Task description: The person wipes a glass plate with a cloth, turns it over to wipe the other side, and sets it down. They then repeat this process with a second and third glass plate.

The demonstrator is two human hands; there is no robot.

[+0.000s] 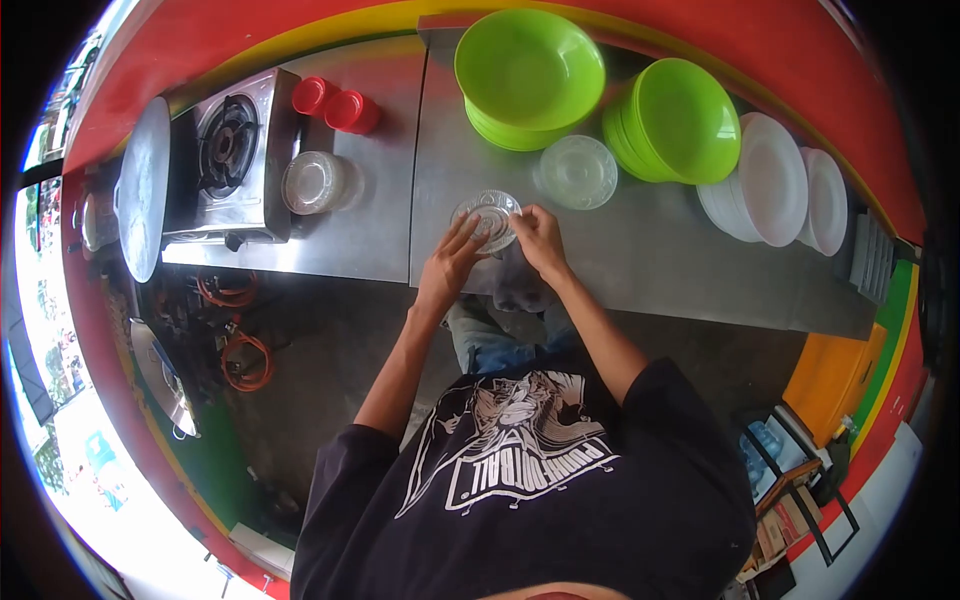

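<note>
A small clear glass dish (490, 219) is held between my two hands over the front edge of the steel counter. My left hand (458, 258) has its fingers against the dish's left and lower side. On the right side, my right hand (538, 238) pinches the rim. A dark grey cloth (522, 280) hangs just below the dish, between my hands; whether a hand holds it is unclear. Another clear glass dish stack (578, 172) stands behind and to the right. More clear dishes (313, 183) are stacked to the left, beside the stove.
Two stacks of green bowls (530, 70) (686, 120) and stacked white plates (772, 180) line the back right. Red cups (352, 112) stand at the back left, near a gas stove (228, 150). A large round metal lid (145, 190) is at the far left.
</note>
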